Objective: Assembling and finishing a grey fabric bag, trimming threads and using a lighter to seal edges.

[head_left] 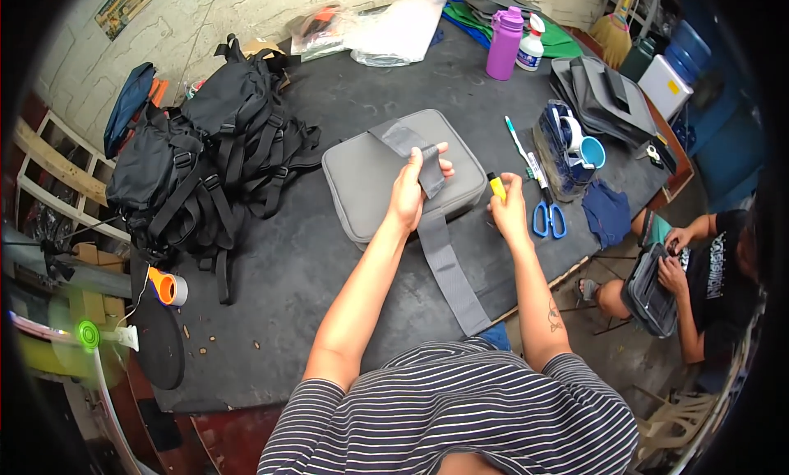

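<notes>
At one case (362, 191), two hands (407, 191) (511, 209) hold one strap (431, 177), one yellow item (497, 188).

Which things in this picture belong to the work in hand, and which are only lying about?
Seemingly in the work:
gray case
dark gray strap, in left hand
small yellow item, in right hand

Seemingly just lying about:
black bags
purple bottle
spray bottle
blue-handled scissors

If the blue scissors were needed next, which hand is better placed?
Probably the right hand: it is nearer the blue scissors, though it holds a yellow item. The left hand is farther away, gripping a gray strap over the gray bag.
</notes>
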Motion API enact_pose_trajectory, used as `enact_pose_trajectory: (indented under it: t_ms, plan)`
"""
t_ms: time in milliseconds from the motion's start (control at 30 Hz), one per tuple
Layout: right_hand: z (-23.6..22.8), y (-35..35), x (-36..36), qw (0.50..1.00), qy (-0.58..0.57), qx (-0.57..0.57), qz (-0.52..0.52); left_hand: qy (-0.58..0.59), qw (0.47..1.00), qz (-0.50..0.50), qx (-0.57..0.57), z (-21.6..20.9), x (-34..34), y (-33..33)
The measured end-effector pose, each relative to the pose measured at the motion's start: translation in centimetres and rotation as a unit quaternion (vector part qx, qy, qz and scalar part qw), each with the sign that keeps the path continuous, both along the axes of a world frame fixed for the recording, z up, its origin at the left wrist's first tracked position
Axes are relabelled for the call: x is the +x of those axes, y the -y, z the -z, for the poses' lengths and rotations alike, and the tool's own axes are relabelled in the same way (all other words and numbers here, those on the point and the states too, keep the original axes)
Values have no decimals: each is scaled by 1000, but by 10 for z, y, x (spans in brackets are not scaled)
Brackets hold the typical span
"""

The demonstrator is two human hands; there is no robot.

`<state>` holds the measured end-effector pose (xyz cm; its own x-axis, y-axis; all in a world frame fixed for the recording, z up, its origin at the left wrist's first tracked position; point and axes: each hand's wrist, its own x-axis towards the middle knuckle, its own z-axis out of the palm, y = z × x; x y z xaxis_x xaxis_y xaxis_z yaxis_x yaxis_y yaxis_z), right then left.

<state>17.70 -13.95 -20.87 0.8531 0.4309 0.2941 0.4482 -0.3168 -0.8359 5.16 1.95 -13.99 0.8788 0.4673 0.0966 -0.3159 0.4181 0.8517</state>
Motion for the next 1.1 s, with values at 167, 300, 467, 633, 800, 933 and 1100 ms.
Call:
enact_pose_trajectory:
  t_ms: [167,300,467,633,800,933,1100]
  plan:
    - [-52,-3,-51,955,-204,158,-148,-4,997,-64,51,-6,7,-1]
    - [-60,-20,-66,988,48,69,-131,-8,982,-134,130,-7,11,-6]
    - [-63,-43,-71,984,122,-58,-115,13,986,-147,79,-5,13,-8]
    - [-57,-50,-71,989,132,-4,-67,-17,986,-148,76,-5,13,-10]
    - [-63,-53,-74,987,147,17,-66,7,989,-145,41,-4,15,-9]
    - [-64,-54,-74,991,108,39,-67,12,989,-142,38,-6,14,-11]
    - [-62,-55,-73,988,132,37,-69,8,990,-138,40,-4,15,-13]
